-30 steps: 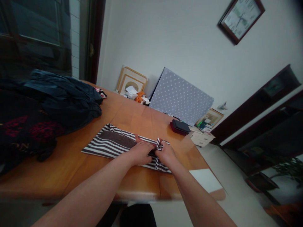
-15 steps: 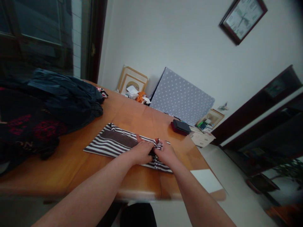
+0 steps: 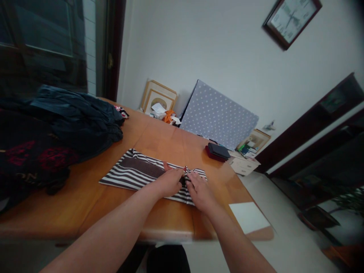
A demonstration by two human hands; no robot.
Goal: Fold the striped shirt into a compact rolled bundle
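Observation:
A garment with dark and white stripes (image 3: 125,179) lies folded on the wooden table in front of me, with a plain dark panel across its middle and a reddish-brown trim near my fingers. My left hand (image 3: 170,182) rests on its right half, fingers reaching forward and thumb apart from them. Just to the right, my right hand (image 3: 200,191) lies open over the garment's folded right end, its fingers stretched across the stripes. Between the two hands a dark patch of cloth shows. Both palms and the cloth beneath them are hidden.
Dark clothes (image 3: 79,117) are heaped on the left of the wooden table (image 3: 159,136). A dark wallet-like item (image 3: 217,151) sits at the far right edge, and a white sheet (image 3: 248,217) lies at the near right corner. Behind stands a grey dotted panel (image 3: 220,113).
My right hand has let go of the bunched cloth and now lies spread on the garment's right end, which is folded over flatter. My left hand has stayed nearly in place.

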